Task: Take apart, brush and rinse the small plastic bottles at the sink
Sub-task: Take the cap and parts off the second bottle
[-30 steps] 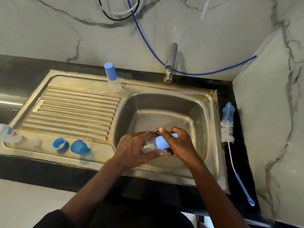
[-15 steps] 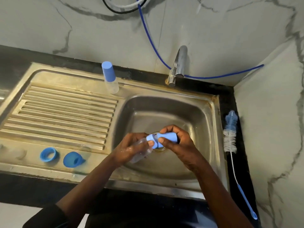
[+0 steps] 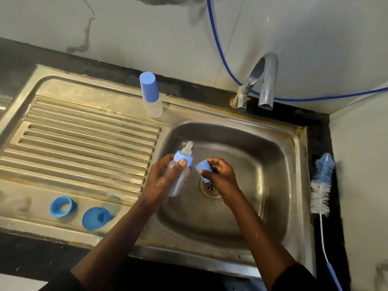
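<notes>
Loose parts: a blue ring and a loose cap lie near each other on the front flat of the drainer. They are probably from a bottle already dismantled.
Left hand: the left hand grips the bottle, fingers wrapped round its clear body and thumb up against the collar.
Right hand: the right hand pinches the cap between thumb and fingers, just beside the bottle but apart from it.
Bottle's place: it is held tilted over the basin, above and left of the drain, touching nothing but the hand.
Bottle's look: small and translucent, seemingly empty, with a pale teat standing out of the blue collar.
Step in hand: this is the taking apart. The cap is off; the collar and teat are not yet removed.
Next move: the cap probably needs setting down, which frees the right hand to unscrew the collar.
Brush: the brush lies untouched on the surface right of the basin.
Farther back: a capped bottle stands upright at the sink's rear edge. No water is seen running from the tap.
</notes>
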